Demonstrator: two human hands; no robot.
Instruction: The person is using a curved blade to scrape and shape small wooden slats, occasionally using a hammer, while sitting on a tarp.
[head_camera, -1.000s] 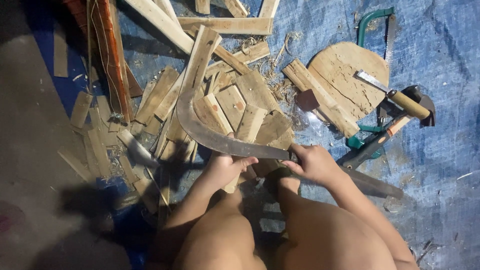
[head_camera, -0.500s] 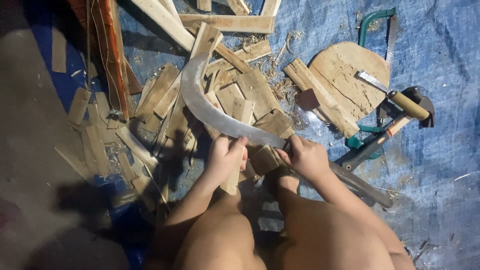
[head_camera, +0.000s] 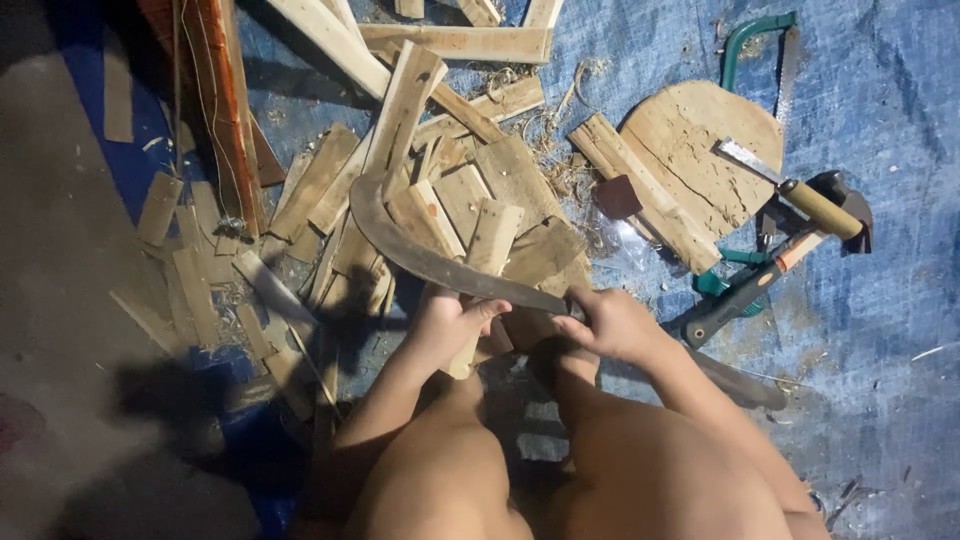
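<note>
Head view: the person sits on a blue tarp (head_camera: 880, 90) spread over the floor, knees drawn up at the bottom edge. The left hand (head_camera: 447, 322) closes its fingers around a narrow wood strip (head_camera: 484, 270), standing it on end between the knees so its long axis runs from the hand up toward the scrap pile (head_camera: 430, 190), top end pointing away from the body. The right hand (head_camera: 610, 322) grips the handle end of a curved blade (head_camera: 420, 255), fingers wrapped tight. The blade lies across the strip near its lower part, long axis running from the right hand leftward and up, hooked tip pointing toward the tarp's far left; this seems to set the edge against the wood while the left hand steadies it. Near the tarp's right edge lie a round board (head_camera: 700, 150), a hacksaw (head_camera: 755, 40), a chisel (head_camera: 800, 195) and a hammer (head_camera: 760, 285), all within reach.
</note>
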